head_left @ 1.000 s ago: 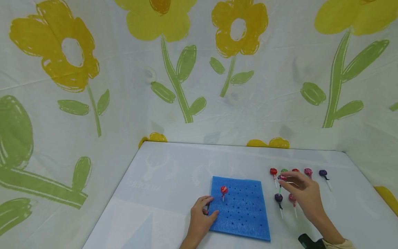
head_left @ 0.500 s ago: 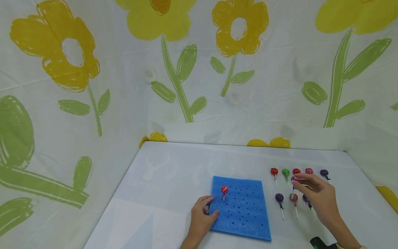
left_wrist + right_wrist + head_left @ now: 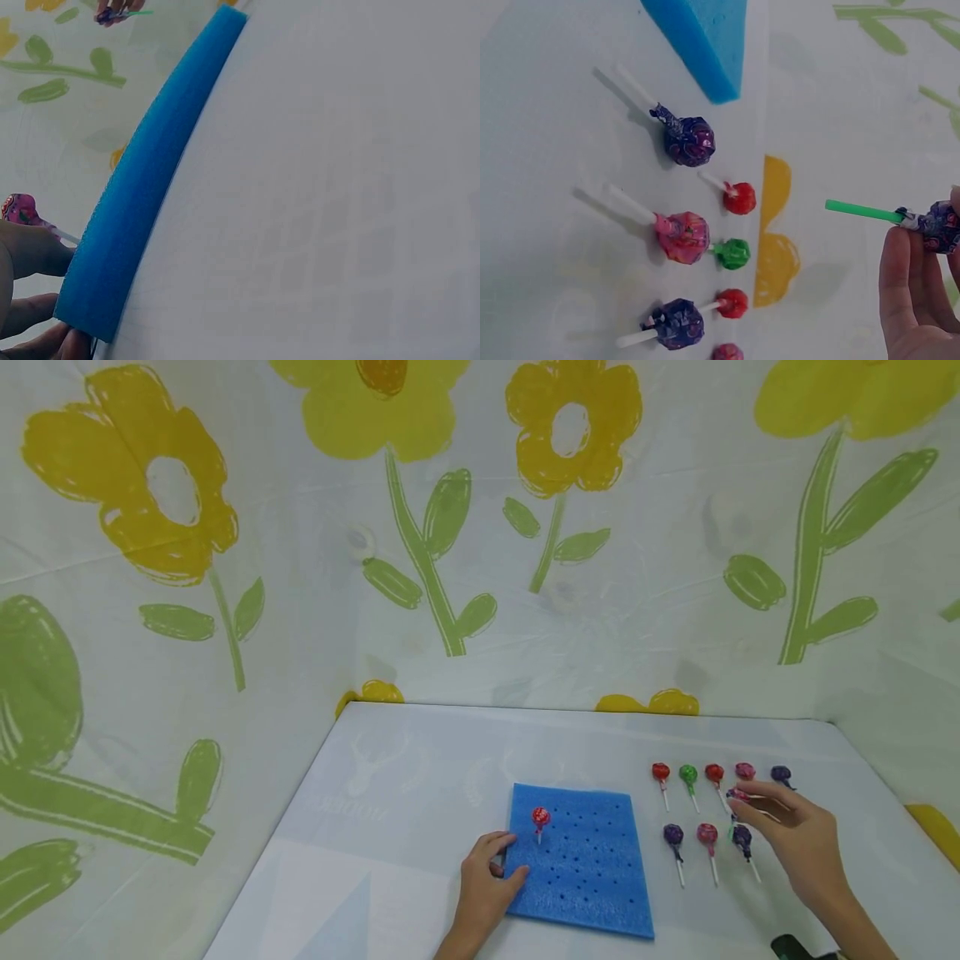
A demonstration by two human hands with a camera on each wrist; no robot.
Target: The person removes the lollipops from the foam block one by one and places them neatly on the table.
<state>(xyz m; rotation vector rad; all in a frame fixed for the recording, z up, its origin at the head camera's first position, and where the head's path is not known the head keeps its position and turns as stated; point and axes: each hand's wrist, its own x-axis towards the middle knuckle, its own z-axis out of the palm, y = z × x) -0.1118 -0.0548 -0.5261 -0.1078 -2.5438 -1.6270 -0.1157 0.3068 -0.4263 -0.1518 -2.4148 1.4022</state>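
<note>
A blue foam board (image 3: 581,868) dotted with small holes lies on the table. My left hand (image 3: 483,881) holds its left edge, thumb and fingers at the rim; in the left wrist view the fingers (image 3: 34,311) reach the board's near end. One red lollipop (image 3: 541,816) stands upright, its white stick in the board. To the right, my right hand (image 3: 798,835) pinches a purple-wrapped lollipop (image 3: 939,226) by its head, the green stick pointing away from the fingers. It is over the two rows of lollipops.
Right of the board, the back row has a red (image 3: 660,772), a green (image 3: 688,772), another red (image 3: 714,772), a pink (image 3: 745,771) and a dark purple lollipop (image 3: 781,773). In front lie purple (image 3: 673,835), pink (image 3: 707,834) and purple (image 3: 742,837) ones. A flowered curtain (image 3: 300,568) surrounds the table.
My right hand has moved right along the lollipop rows with the purple lollipop in its fingers, uncovering the green and red ones behind. My left hand stays at the board.
</note>
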